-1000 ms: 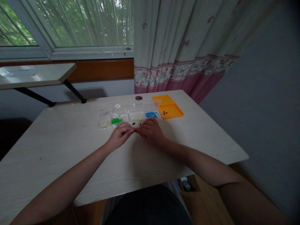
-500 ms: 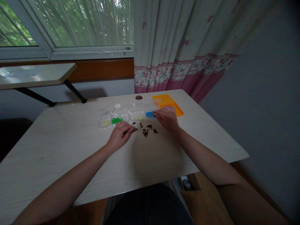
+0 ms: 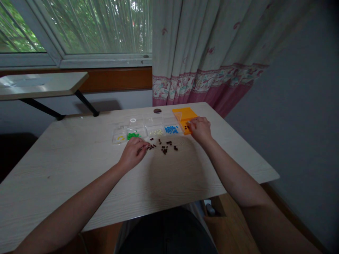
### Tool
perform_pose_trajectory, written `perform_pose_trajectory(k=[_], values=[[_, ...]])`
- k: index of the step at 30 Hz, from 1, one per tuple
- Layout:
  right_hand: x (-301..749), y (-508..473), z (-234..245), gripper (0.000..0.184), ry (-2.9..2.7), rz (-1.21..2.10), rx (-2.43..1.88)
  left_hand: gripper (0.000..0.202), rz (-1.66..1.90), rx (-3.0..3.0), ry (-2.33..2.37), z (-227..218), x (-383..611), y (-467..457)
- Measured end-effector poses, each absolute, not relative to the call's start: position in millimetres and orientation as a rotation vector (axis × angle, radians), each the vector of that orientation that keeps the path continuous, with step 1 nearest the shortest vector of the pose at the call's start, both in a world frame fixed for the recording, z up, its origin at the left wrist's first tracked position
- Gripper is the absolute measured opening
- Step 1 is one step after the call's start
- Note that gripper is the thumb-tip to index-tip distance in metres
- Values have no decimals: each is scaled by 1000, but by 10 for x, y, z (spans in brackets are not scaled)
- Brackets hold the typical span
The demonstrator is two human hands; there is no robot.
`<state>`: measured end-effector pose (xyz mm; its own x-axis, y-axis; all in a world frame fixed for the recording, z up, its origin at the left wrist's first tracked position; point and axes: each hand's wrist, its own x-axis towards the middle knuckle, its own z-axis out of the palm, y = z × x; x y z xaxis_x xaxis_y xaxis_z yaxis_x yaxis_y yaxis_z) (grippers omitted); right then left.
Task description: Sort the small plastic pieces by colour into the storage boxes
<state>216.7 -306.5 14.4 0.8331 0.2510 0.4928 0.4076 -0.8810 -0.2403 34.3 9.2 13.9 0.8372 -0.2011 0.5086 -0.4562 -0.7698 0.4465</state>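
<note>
My left hand [image 3: 134, 152] rests on the table with its fingers closed at the left edge of the small dark brown pieces [image 3: 164, 150]; whatever its fingertips hold is too small to name. Over the open orange box [image 3: 184, 113] is my right hand [image 3: 200, 129], fingers pinched together. A few dark brown pieces [image 3: 186, 127] lie in the box by those fingertips. Left of the box are clear open boxes with small pieces sorted by colour: blue pieces [image 3: 171, 129], cream pieces [image 3: 155, 132], green pieces [image 3: 134, 135] and yellow pieces [image 3: 120, 138].
A brown round object [image 3: 157, 110] lies at the table's back edge. To the left, a raised shelf [image 3: 45, 84] stands on black legs. Behind the table [image 3: 87, 165] hang a curtain [image 3: 190, 70] and a window. A grey wall [image 3: 280, 113] is on the right.
My right hand has moved right, from above the blue pieces to the orange box, where dark pieces now show. My left hand has shifted slightly left, revealing more dark pieces.
</note>
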Motion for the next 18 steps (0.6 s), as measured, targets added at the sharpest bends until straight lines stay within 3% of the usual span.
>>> perform_pose_trajectory(k=[5,18], values=[[2105,-3007,225,42,-540,-733,-2557,22,594,2495,-418,119,346,117],[1937,-2778,219,37,-858,-712,-2512,23,529,2664,-398,117,330,78]])
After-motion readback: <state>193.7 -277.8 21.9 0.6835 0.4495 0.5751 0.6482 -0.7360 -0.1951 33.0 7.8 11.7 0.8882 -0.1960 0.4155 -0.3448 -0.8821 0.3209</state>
